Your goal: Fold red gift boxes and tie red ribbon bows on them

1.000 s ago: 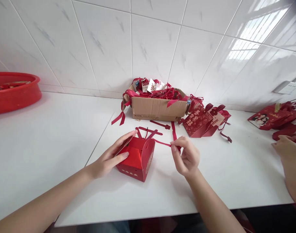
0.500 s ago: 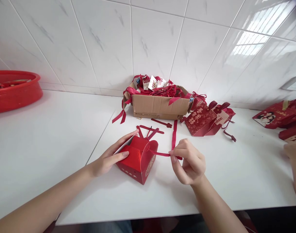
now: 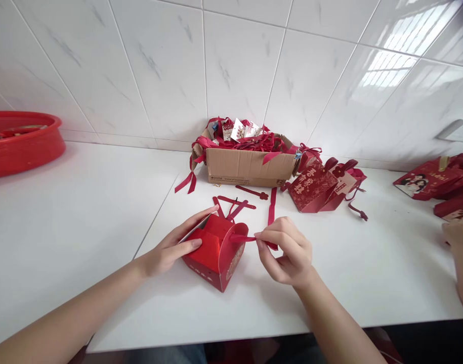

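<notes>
A small red gift box with a rounded flap sits tilted on the white table. My left hand grips its left side, thumb on the top and fingers behind. A red ribbon comes out of the rounded flap. Pinched between the thumb and forefinger of my right hand is that ribbon, just right of the box. Its loose end lies on the table behind the right hand. Dark red strips and a strip with a flower end lie behind the box.
A cardboard box full of red ribbons and tags stands against the tiled wall. Right of it are red gift boxes, with more red boxes further right. A red basin stands left. Another person's hand shows at the right edge.
My right hand has moved left, closer to the box, with the ribbon still pinched. The stretch of ribbon between box and fingers is shorter. My left hand stays on the box.
</notes>
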